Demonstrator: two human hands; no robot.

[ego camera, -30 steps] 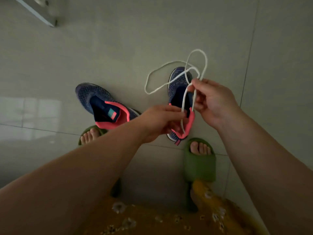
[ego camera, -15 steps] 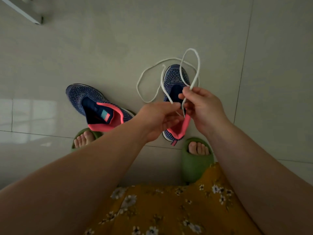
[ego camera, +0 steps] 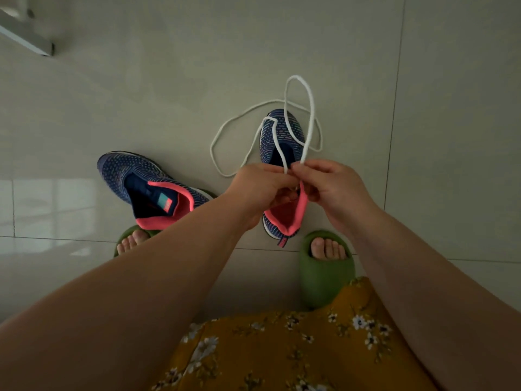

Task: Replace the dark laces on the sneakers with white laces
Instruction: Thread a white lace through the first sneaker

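A round, woven white cotton lace [ego camera: 310, 108] rises in a tall narrow loop above the two hands, with a second, wider loop of it sagging out to the left and a strand trailing to the right over the glossy pale grey tiled floor [ego camera: 169, 80]. The left hand [ego camera: 262, 190] has its fingers curled inward, pinching the lace at its fingertips, and the right hand [ego camera: 329, 187] meets it fingertip to fingertip, thumb and forefinger pinching the foot of the tall loop. Directly beneath the hands lies a navy knit-mesh sneaker with a coral pink collar [ego camera: 284, 136], toe pointing away, its heel tab near the right foot's soft green foam slide sandal [ego camera: 324, 275]. A matching navy knit sneaker with coral lining [ego camera: 149, 184] lies well to the left, tipped on its side, its opening and teal tongue label showing. No lace shows in either sneaker. A mustard yellow fabric with small white flowers [ego camera: 296, 348] covers the lap.
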